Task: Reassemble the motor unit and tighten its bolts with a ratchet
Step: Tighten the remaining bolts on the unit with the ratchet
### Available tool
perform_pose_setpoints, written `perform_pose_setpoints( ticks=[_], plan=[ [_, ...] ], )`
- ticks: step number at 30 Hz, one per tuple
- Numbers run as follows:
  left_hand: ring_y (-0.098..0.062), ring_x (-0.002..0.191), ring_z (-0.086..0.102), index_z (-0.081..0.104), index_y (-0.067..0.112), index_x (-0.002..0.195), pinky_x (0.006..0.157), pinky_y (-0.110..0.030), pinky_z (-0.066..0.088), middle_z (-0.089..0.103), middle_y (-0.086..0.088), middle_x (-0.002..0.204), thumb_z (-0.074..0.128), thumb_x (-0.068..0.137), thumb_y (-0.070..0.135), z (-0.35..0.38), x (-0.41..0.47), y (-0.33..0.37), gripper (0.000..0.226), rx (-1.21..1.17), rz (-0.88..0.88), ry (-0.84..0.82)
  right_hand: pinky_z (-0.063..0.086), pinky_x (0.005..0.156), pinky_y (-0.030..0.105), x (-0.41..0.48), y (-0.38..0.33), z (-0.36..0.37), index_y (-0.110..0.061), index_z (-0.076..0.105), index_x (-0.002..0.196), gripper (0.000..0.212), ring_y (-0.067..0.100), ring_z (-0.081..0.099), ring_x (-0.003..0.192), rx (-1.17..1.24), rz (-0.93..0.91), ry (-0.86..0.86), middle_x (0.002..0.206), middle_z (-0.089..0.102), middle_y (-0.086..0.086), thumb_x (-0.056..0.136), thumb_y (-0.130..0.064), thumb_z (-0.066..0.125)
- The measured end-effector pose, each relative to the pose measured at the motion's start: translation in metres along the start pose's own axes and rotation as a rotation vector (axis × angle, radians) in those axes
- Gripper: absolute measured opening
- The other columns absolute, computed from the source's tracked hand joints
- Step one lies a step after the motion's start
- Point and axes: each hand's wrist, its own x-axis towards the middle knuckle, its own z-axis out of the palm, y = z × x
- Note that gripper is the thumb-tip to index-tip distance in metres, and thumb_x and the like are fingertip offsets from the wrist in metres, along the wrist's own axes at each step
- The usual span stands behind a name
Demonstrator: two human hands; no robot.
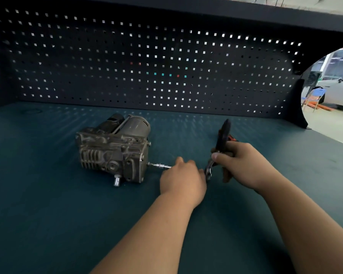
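A grimy grey motor unit (pixel 115 147) lies on the green bench mat, its flat end plate facing right. A chrome extension bar with a socket (pixel 159 165) runs from the plate's lower bolt to my left hand (pixel 183 180), whose fingers are curled round the bar near the ratchet head (pixel 208 171). My right hand (pixel 240 161) grips the ratchet's black and orange handle (pixel 223 133), which stands up and away from me. The bolt itself is hidden by the socket.
A dark pegboard (pixel 147 62) closes the back of the bench, with a shelf above it. A short metal stub (pixel 116 180) sticks out below the motor unit. The bench's right edge opens onto a workshop floor with a blue chair (pixel 315 95) and a car.
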Motion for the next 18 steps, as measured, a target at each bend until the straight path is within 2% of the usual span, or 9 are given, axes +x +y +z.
perform_pose_setpoints(
  ticks=[2, 4, 6, 9, 13, 18],
  plan=[
    [-0.032, 0.1, 0.056, 0.055, 0.015, 0.111, 0.071, -0.035, 0.033, 0.048, -0.008, 0.117, 0.033, 0.099, 0.04, -0.002, -0.003, 0.001, 0.036, -0.02, -0.007, 0.006, 0.037, 0.04, 0.016, 0.008, 0.005, 0.008, -0.011, 0.061, 0.076, 0.024, 0.013, 0.052, 0.036, 0.017, 0.099, 0.024, 0.057, 0.067, -0.007, 0.095, -0.025, 0.056],
    [-0.032, 0.102, 0.055, 0.053, 0.013, 0.113, 0.073, -0.036, 0.032, 0.048, -0.009, 0.119, 0.031, 0.099, 0.038, -0.003, -0.006, 0.0, 0.036, -0.014, 0.018, -0.017, 0.039, 0.046, 0.021, 0.015, 0.007, 0.018, -0.008, 0.062, 0.073, 0.034, 0.012, 0.052, 0.038, -0.005, 0.211, 0.022, 0.053, 0.064, -0.003, 0.096, -0.031, 0.053],
    [-0.033, 0.105, 0.053, 0.05, 0.014, 0.115, 0.074, -0.036, 0.032, 0.046, -0.01, 0.121, 0.032, 0.099, 0.036, -0.004, -0.008, -0.003, 0.033, -0.01, 0.041, -0.045, 0.042, 0.057, 0.029, 0.022, 0.008, 0.026, -0.007, 0.065, 0.076, 0.035, 0.017, 0.057, 0.052, -0.038, 0.253, 0.049, 0.063, 0.066, 0.004, 0.096, -0.033, 0.052],
    [-0.034, 0.104, 0.054, 0.048, 0.016, 0.115, 0.073, -0.035, 0.032, 0.045, -0.009, 0.12, 0.039, 0.098, 0.033, -0.005, -0.007, -0.006, 0.026, 0.009, 0.067, -0.059, 0.041, 0.062, 0.031, 0.026, 0.007, 0.031, -0.006, 0.065, 0.082, 0.036, 0.023, 0.06, 0.065, -0.092, 0.25, 0.079, 0.07, 0.066, 0.007, 0.095, -0.036, 0.051],
    [-0.031, 0.102, 0.056, 0.05, 0.019, 0.115, 0.07, -0.033, 0.035, 0.046, -0.006, 0.118, 0.044, 0.097, 0.03, -0.003, -0.006, -0.006, 0.021, 0.012, 0.057, -0.043, 0.042, 0.056, 0.027, 0.019, 0.01, 0.026, -0.01, 0.062, 0.079, 0.031, 0.015, 0.058, 0.046, 0.033, 0.207, 0.081, 0.052, 0.059, -0.006, 0.094, -0.037, 0.055],
    [-0.03, 0.1, 0.057, 0.052, 0.021, 0.113, 0.067, -0.034, 0.035, 0.047, -0.004, 0.114, 0.042, 0.098, 0.038, -0.001, 0.0, -0.007, 0.025, 0.048, 0.052, -0.024, 0.045, 0.05, 0.022, 0.0, 0.0, 0.013, -0.019, 0.063, 0.079, 0.015, 0.011, 0.061, 0.047, 0.096, 0.022, 0.058, 0.057, 0.061, -0.014, 0.092, -0.027, 0.059]
  ],
)
